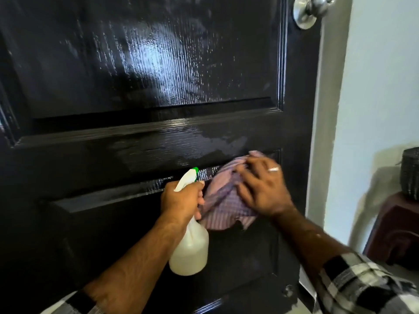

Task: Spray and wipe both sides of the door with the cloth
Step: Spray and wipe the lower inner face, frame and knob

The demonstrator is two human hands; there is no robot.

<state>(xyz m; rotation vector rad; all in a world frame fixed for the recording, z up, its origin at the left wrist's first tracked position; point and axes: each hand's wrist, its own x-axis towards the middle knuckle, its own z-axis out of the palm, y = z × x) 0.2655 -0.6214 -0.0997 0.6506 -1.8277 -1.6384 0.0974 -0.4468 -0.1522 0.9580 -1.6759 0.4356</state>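
Black panelled door [136, 71], upper panel wet-streaked. Striped cloth [223, 200] flat on the lower rail under the right hand [264, 189], fingers spread. Left hand [181, 200] grips the spray bottle [190, 248]. Best: follow the moulding grooves, overlap strokes.

Dark woven basket [410, 173] on maroon stool [395, 232], right edge; pale blue wall [381, 75] behind.
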